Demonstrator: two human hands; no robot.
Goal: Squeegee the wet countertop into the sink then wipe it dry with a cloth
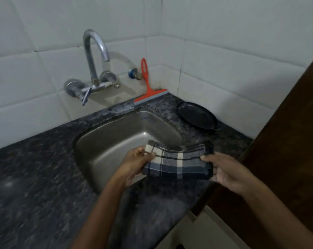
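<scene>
Now both hands hold a folded checked cloth (177, 161) over the sink (116, 139): left hand (134, 164) pinching one end, right hand (229, 172) gripping the other. Squeegee (148, 92) leans against the tiled wall (224, 51).

Two bare forearms reach in from the bottom edge, ending in the left hand (134, 165) and right hand (229, 172), both ungloved.

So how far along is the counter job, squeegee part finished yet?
Likely yes: the orange squeegee leans against the wall behind the sink, out of hand. In hand: left hand and right hand hold the folded plaid cloth over the sink. Left: wiping the dark countertop dry.
</scene>
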